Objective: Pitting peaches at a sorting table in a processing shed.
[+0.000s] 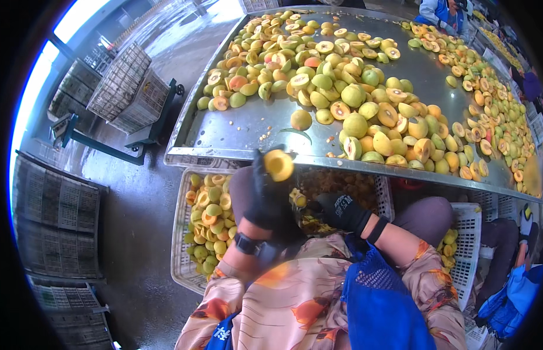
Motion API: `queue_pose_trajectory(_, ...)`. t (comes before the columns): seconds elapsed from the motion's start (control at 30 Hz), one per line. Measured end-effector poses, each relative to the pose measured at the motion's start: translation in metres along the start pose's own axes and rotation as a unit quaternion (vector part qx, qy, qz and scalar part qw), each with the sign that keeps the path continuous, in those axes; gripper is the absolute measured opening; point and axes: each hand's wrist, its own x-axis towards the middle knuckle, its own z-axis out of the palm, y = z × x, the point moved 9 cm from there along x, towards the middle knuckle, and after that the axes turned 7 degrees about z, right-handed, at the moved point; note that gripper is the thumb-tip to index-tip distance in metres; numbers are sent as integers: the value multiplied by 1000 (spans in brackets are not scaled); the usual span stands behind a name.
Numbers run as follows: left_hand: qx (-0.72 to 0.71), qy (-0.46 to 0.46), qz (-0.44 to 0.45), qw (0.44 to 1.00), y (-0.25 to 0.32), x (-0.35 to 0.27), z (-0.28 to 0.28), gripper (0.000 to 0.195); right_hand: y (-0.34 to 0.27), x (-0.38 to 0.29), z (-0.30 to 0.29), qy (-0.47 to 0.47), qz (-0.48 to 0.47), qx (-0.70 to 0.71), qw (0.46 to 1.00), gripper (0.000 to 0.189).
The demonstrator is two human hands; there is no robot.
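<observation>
My left hand [271, 192], in a black glove, is raised just below the near edge of the metal table [241, 153]. It holds a peach half [279, 165] whose pit hollow faces up. My right hand [343, 212], also black-gloved, is lower, over a crate between my knees. Its fingers are curled towards a small yellowish piece [299, 199], and blur hides whether they grip anything. Brown scraps [341, 186] lie in that crate, partly under the table. On my left, a white plastic crate [179, 249] is full of pitted peach halves [213, 210].
Halved peaches [354, 96], many with pits, are heaped on the table, which has a raised metal rim. Another white crate [466, 253] stands by my right knee. A co-worker [516, 288] sits at right. Crates [138, 96] stand on a platform scale [105, 146] at left.
</observation>
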Motion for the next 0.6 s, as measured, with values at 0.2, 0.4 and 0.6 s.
queue_pose_trajectory(0.2, 492, 25, 48, 869, 16, -4, -128, 15, 104, -44, 4, -29, 296, -94, 950, 42)
queue_pose_trajectory(0.4, 429, -51, 148, 890, -18, 76, -43, 32, 49, -37, -35, 123, 193, -15, 973, 40)
queue_pose_trajectory(0.6, 501, -234, 60, 831, -114, 172, 74, 54, 20, -55, -52, 172, 201, 55, 963, 37)
